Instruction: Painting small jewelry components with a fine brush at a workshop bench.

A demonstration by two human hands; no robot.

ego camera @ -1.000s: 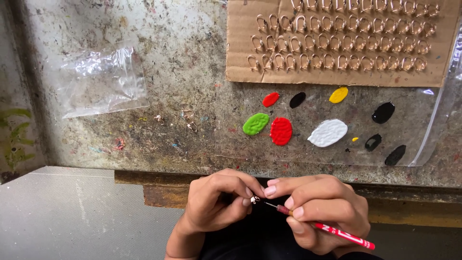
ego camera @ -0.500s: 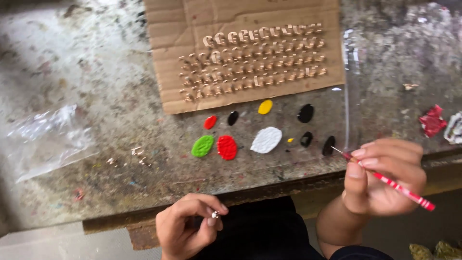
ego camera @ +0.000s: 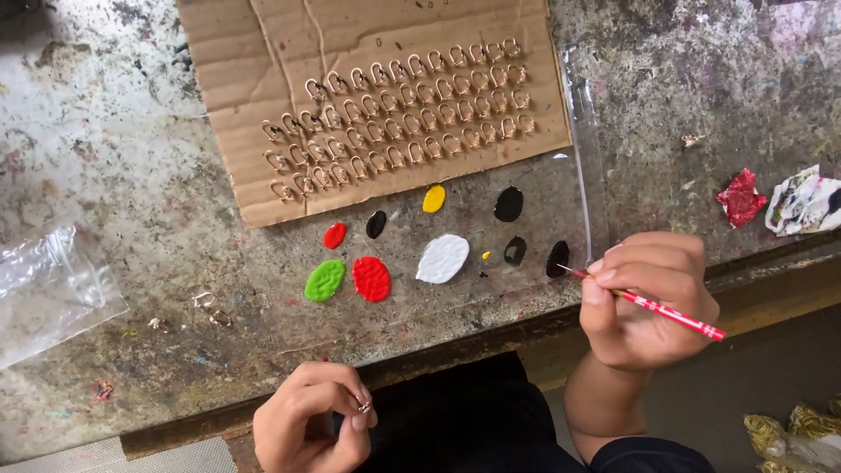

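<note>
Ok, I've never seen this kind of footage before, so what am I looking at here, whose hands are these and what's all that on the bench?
This is one view from a camera worn on a person's head, looking down at their own two bare hands; there is no machine. The right hand holds a thin red paintbrush, its tip close to a black paint blob. The left hand pinches a small metal piece between its fingertips. On the stained workbench lie paint blobs in green, red, white, yellow and black, a sheet of cardboard carrying rows of small metal loops, and a clear plastic bag at the left.
</note>
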